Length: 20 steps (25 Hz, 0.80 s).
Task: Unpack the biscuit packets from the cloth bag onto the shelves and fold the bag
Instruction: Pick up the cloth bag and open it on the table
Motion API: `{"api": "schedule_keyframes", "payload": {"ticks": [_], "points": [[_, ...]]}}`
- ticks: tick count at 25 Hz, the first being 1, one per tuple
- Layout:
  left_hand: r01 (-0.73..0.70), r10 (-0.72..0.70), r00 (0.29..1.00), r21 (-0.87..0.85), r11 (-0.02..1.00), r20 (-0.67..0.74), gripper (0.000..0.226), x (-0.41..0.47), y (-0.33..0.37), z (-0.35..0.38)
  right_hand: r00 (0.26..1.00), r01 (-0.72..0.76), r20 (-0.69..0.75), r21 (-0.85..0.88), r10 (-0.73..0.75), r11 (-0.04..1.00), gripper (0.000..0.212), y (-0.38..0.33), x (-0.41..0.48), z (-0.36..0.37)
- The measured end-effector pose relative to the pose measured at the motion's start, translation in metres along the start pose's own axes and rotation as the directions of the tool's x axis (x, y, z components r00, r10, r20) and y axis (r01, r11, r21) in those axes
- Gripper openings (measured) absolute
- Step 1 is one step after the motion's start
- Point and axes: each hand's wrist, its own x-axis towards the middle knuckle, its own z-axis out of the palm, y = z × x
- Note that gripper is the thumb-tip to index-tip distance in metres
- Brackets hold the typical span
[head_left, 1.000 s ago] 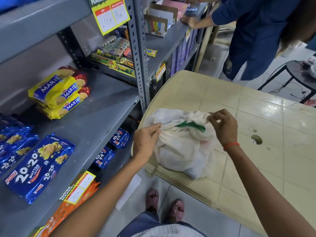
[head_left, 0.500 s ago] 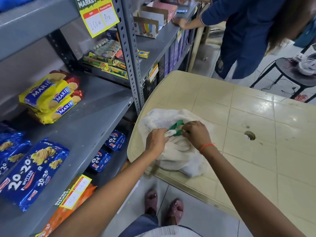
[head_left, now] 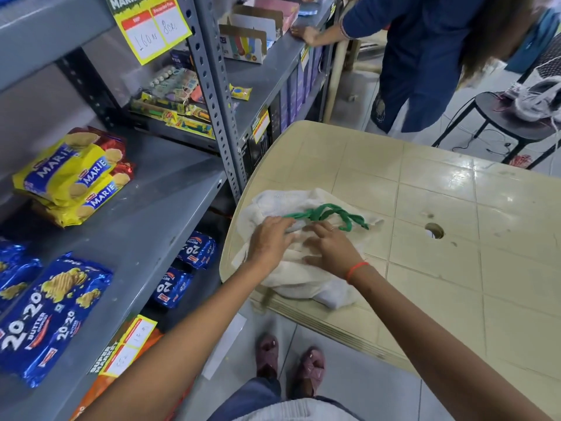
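The white cloth bag (head_left: pixel 303 281) lies crumpled and flattened on the near-left corner of the beige table (head_left: pixel 455 268). Its green handles (head_left: pixel 328 212) trail twisted across its top edge. My left hand (head_left: pixel 270 241) rests palm down on the bag, fingertips at the left end of the handles. Beside it, my right hand (head_left: pixel 331 250) lies flat on the fabric, slightly blurred. On the grey shelf (head_left: pixel 158 214) sit yellow Marie packets (head_left: pixel 76 177) and blue 20-20 packets (head_left: pixel 51 314). Two more 20-20 packets (head_left: pixel 185 268) lie on the shelf below.
A perforated grey shelf post (head_left: pixel 218 101) stands between the shelf and the table. Another person in blue (head_left: pixel 425 56) works at the far shelf. A black stool (head_left: pixel 501 117) with a white bundle stands at the back right. The table has a centre hole (head_left: pixel 434 230).
Both hands came together at the bag's top and gathered the green handles. The handles now lie stretched out to the right, and both hands have dropped flat onto the flattened bag.
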Motion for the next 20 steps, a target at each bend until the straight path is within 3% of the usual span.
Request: {"api": "schedule_keyframes", "payload": {"ticks": [2,3,5,8,11,13,15,17,18,20], "points": [[0.014,-0.02,0.966,0.024,1.0,0.258,0.033,0.012,0.001,0.005,0.994,0.013,-0.112,0.0,-0.013,1.0,0.021,-0.001,-0.007,0.001],[0.046,-0.041,0.947,-0.008,0.999,0.317,0.028,0.015,-0.003,0.006,0.979,0.033,-0.203,0.032,-0.026,0.999,0.016,0.002,-0.015,0.001],[0.148,-0.098,0.957,-0.17,0.974,0.274,0.019,0.018,-0.016,-0.001,0.954,0.079,-0.294,0.059,-0.058,0.995,0.015,0.01,-0.037,0.004],[0.184,-0.18,0.983,-0.28,0.942,0.04,0.009,0.027,-0.037,-0.019,0.979,-0.041,-0.192,0.119,0.063,0.992,0.018,0.024,-0.069,0.012],[0.126,-0.092,0.986,-0.254,0.959,0.141,0.013,0.028,-0.031,-0.017,0.972,-0.209,-0.09,0.08,0.216,0.975,0.03,0.03,-0.078,0.024],[0.003,0.038,0.972,-0.174,0.985,0.233,0.031,0.017,-0.012,0.003,0.96,-0.267,-0.078,0.037,0.269,0.963,0.03,0.024,-0.07,0.029],[-0.206,0.168,0.943,0.105,0.973,0.289,0.05,0.006,0.004,0.024,0.943,-0.324,-0.061,0.062,0.327,0.944,0.032,0.019,-0.059,0.032],[-0.343,0.241,0.925,0.377,0.86,0.293,0.044,0.002,0.011,0.038,0.935,-0.355,0.027,0.089,0.354,0.931,0.059,0.019,-0.052,0.034],[-0.349,0.245,0.927,0.412,0.841,0.285,0.033,0.004,0.011,0.036,0.933,-0.36,0.043,0.094,0.357,0.928,0.072,0.019,-0.051,0.036],[-0.237,0.202,0.964,0.219,0.946,0.171,0.019,0.012,0.008,0.022,0.928,-0.372,0.024,0.071,0.371,0.926,0.091,0.021,-0.049,0.038]]}}
